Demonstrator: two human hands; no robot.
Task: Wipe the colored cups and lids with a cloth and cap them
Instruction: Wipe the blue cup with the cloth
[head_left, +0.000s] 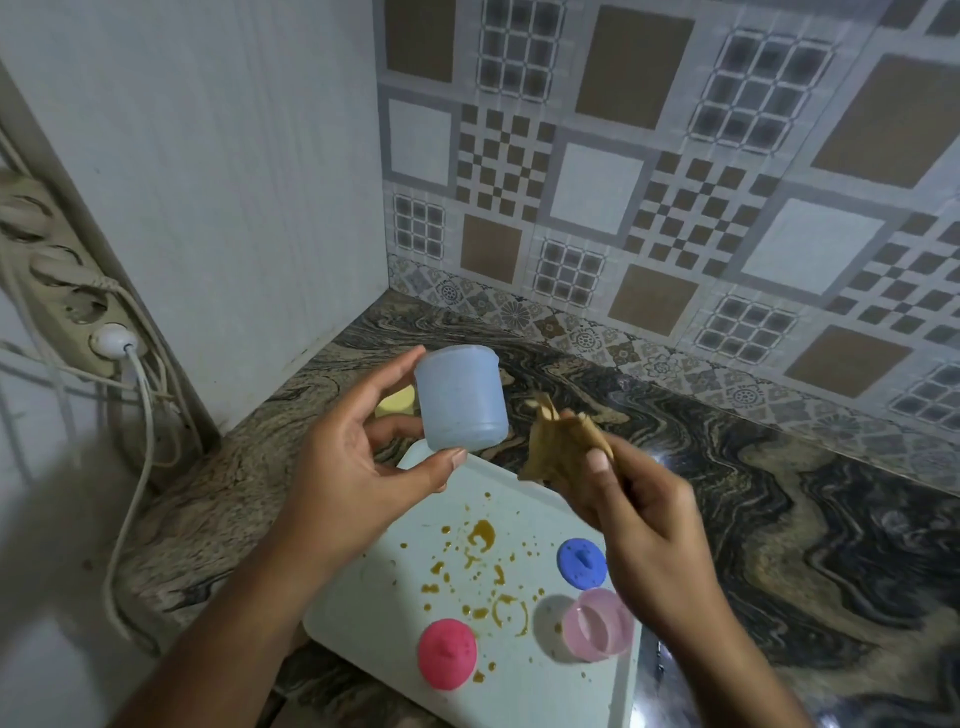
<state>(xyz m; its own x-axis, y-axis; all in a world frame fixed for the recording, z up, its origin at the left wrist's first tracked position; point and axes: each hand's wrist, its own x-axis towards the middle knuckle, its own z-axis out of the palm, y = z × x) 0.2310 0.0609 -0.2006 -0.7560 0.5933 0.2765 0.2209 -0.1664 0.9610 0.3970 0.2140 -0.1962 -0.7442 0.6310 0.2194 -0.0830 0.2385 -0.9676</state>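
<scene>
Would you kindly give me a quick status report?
Left hand holds blue cup, uncapped. Right hand pinches cloth, apart from cup. Blue lid on spattered tray.

Counter of swirled dark and tan stone. Bears a white tray set at an angle, spattered with brown stains. Behind, tiles in brown, white and grey checks, with a flowered border at their foot. At left, a plain white panel. Far left, a power strip with one white plug in, cables hanging down.
</scene>
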